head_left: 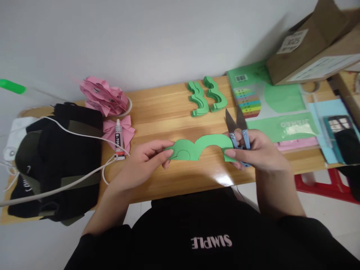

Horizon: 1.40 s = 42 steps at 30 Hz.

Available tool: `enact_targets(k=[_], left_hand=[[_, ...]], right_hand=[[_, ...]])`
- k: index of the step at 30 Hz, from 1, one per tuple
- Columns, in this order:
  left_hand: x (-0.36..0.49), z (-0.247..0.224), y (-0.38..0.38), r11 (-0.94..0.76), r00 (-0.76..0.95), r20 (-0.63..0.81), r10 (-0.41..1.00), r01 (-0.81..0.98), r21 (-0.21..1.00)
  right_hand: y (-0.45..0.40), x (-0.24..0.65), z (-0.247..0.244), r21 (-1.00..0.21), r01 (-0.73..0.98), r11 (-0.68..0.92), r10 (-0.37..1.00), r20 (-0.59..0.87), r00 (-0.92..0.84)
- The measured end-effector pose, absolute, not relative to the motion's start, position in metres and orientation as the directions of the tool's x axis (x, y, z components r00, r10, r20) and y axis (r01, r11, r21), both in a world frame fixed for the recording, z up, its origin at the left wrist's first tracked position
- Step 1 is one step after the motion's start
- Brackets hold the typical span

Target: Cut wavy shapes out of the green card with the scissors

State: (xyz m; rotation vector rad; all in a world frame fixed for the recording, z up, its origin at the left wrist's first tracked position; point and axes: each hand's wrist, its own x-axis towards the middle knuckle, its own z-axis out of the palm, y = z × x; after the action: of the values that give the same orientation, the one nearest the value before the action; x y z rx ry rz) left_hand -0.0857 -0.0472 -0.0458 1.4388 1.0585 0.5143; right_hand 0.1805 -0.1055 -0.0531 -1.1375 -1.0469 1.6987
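A wavy green paper piece (206,141) with a curved drawn line on its left part is stretched between both hands above the wooden table. My left hand (149,159) pinches its left end between thumb and fingers. At the other end, my right hand (253,152) grips the paper and also holds small blue-handled thread scissors (238,129), their dark blades apart and pointing away from me. Beyond the paper, two stacks of similar green cutouts, one on the left (198,98) and one on the right (215,93), lie near the wall.
Pink folded paper pieces (104,96) and a glue tube (119,140) lie left, beside a black bag (64,157) and white cables. At the right are a green paper pack (281,99), a cardboard box (312,45) and a phone (341,135). A red stool (330,185) stands below.
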Motion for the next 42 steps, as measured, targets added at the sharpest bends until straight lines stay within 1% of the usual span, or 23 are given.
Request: enact_targets(k=[6,17,23,29,34,36,37,39,40,42], left_hand=[[-0.087,-0.046,-0.05,0.116,0.48,-0.249,0.841,0.29,0.95],[-0.087,-0.047,-0.05,0.094,0.471,-0.218,0.855,0.272,0.958],[-0.088,-0.048,-0.05,0.097,0.457,-0.214,0.863,0.266,0.959],[-0.088,-0.05,-0.049,0.087,0.427,-0.181,0.886,0.229,0.969],[-0.085,-0.051,-0.047,0.09,0.356,-0.153,0.922,0.186,0.978],[-0.083,-0.051,-0.046,0.082,0.331,-0.125,0.936,0.14,0.987],[-0.082,-0.051,-0.045,0.073,0.316,-0.105,0.943,0.111,0.991],[-0.078,-0.049,-0.043,0.048,0.279,-0.061,0.958,0.052,0.998],[-0.075,-0.047,-0.042,0.03,0.261,-0.036,0.965,0.027,0.999],[-0.069,-0.042,-0.041,-0.018,0.229,0.019,0.973,-0.005,1.0]], right_hand=[[-0.106,0.179,-0.052,-0.935,-0.197,-0.296,0.937,-0.243,-0.251],[-0.104,0.178,-0.054,-0.933,-0.197,-0.302,0.945,-0.265,-0.193],[-0.102,0.177,-0.054,-0.941,-0.192,-0.278,0.954,-0.248,-0.168],[-0.1,0.175,-0.054,-0.943,-0.243,-0.23,0.971,-0.203,-0.13],[-0.094,0.169,-0.062,-0.946,-0.287,-0.147,0.986,-0.162,0.031],[-0.093,0.159,-0.068,-0.942,-0.327,-0.071,0.978,-0.131,0.165],[-0.094,0.153,-0.072,-0.945,-0.326,-0.001,0.955,-0.098,0.28],[-0.097,0.138,-0.081,-0.955,-0.236,0.178,0.835,0.02,0.55],[-0.1,0.13,-0.086,-0.956,-0.161,0.244,0.782,0.096,0.615],[-0.104,0.119,-0.095,-0.961,-0.021,0.275,0.807,0.219,0.548]])
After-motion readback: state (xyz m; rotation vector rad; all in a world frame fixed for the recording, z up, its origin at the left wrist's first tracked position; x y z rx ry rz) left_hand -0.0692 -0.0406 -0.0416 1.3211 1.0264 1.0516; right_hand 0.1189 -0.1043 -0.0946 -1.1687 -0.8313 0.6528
